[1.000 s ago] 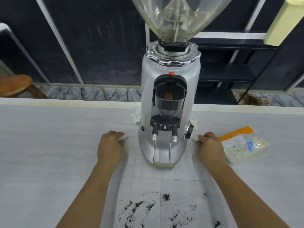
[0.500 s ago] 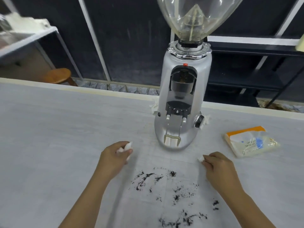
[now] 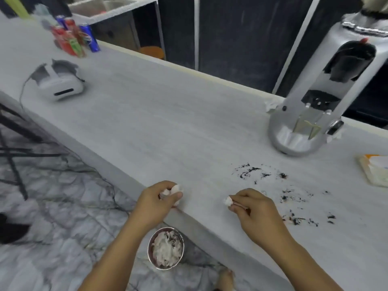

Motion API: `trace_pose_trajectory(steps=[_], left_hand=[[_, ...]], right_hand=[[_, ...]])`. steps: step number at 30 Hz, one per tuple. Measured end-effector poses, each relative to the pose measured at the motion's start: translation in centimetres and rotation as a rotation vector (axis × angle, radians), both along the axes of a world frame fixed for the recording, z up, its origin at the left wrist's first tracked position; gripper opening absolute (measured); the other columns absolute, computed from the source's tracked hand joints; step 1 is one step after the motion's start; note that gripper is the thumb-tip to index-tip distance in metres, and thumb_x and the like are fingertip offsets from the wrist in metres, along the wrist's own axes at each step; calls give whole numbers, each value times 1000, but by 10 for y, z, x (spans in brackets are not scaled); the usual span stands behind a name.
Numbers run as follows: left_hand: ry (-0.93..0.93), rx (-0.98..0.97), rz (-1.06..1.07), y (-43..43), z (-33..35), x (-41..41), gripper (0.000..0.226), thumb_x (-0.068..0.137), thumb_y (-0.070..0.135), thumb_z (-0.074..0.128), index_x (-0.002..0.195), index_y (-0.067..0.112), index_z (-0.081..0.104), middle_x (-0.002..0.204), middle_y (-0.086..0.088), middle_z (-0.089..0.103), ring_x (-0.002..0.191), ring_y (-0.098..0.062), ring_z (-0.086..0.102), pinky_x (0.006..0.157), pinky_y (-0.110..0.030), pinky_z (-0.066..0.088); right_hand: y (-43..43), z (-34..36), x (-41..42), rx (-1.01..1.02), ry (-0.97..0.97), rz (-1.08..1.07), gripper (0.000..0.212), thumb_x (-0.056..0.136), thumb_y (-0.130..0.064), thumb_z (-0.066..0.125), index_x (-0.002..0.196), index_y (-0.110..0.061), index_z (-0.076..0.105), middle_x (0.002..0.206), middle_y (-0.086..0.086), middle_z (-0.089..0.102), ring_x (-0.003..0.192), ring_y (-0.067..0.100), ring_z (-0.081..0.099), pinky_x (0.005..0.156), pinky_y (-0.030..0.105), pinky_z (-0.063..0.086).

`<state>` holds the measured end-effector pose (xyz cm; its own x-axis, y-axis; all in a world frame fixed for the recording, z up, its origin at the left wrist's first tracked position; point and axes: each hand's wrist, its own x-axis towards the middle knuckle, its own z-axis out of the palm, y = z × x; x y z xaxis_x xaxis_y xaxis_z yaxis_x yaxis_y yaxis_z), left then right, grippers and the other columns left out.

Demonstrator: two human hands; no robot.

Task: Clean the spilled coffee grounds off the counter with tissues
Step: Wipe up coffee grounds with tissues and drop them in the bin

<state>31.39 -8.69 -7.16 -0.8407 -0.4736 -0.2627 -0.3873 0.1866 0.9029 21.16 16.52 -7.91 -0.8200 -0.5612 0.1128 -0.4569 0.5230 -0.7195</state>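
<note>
Dark coffee grounds [image 3: 285, 192] lie scattered over the pale grey counter [image 3: 168, 122], right of both hands. My left hand [image 3: 159, 201] sits at the counter's near edge, closed on a crumpled white tissue [image 3: 173, 190]. My right hand [image 3: 252, 208] rests on the counter just left of the grounds, pinching a small wad of tissue [image 3: 227, 201]. Below the edge, on the floor, stands a round metal bin [image 3: 165, 247] with used tissues in it.
A silver coffee grinder [image 3: 319, 97] stands at the far right with tissue scraps at its base. A tissue pack [image 3: 375, 169] lies at the right edge. A white device [image 3: 60, 82] and several cans [image 3: 73, 38] are far left. A foot [image 3: 225, 278] shows below.
Both hands drew back from the grinder's sides to the counter's near edge, each keeping its tissue. The view swung left and down, revealing the floor bin.
</note>
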Motion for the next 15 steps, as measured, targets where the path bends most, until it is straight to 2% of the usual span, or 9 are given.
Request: trace_pose_trajectory(steps=[2, 4, 6, 9, 11, 14, 15], left_hand=[[-18, 8, 28, -20, -10, 42, 8, 85, 18, 76, 85, 26, 75, 90, 0, 74, 80, -20, 74, 73, -29, 61], [-44, -19, 52, -43, -28, 85, 8, 82, 23, 80, 82, 30, 76, 90, 8, 73, 84, -17, 72, 79, -39, 61], [-96, -66, 58, -65, -49, 126, 9, 78, 28, 82, 82, 34, 77, 92, 13, 70, 89, -11, 68, 84, -41, 58], [-165, -44, 118, -86, -78, 173, 10, 77, 28, 83, 82, 35, 78, 92, 7, 67, 89, -10, 65, 83, -39, 56], [-210, -31, 134, -94, -104, 193, 10, 78, 28, 83, 82, 36, 78, 91, 6, 67, 86, -8, 64, 78, -33, 54], [-267, -15, 144, -97, -162, 208, 14, 79, 27, 82, 79, 40, 76, 90, 8, 67, 87, 1, 60, 71, -11, 44], [-283, -4, 153, -97, -188, 210, 15, 79, 25, 81, 80, 39, 75, 90, 7, 67, 87, 2, 59, 70, -9, 44]], right_hand=[[-30, -4, 35, -13, -48, 42, 19, 84, -8, 74, 102, -13, 78, 94, -11, 66, 82, 0, 61, 69, 3, 40], [-58, -12, 72, -31, -77, 74, 20, 83, -6, 74, 99, -18, 78, 93, -13, 66, 82, 0, 62, 69, 5, 42], [-82, -29, 106, -24, -108, 110, 22, 81, -7, 76, 97, -21, 78, 94, -16, 66, 82, 0, 63, 69, 9, 45], [-108, -65, 144, 39, -188, 165, 19, 82, -13, 75, 99, -20, 78, 95, -13, 66, 85, 2, 64, 74, 14, 49], [-122, -96, 160, 73, -243, 187, 20, 81, -10, 75, 99, -18, 78, 94, -12, 66, 84, -1, 63, 74, 12, 48], [-137, -159, 169, 113, -319, 183, 25, 77, -1, 78, 96, -17, 79, 92, -14, 67, 81, -4, 63, 69, 3, 42], [-141, -185, 168, 132, -333, 176, 26, 76, 0, 79, 95, -17, 79, 91, -13, 67, 80, -3, 63, 68, 3, 43]])
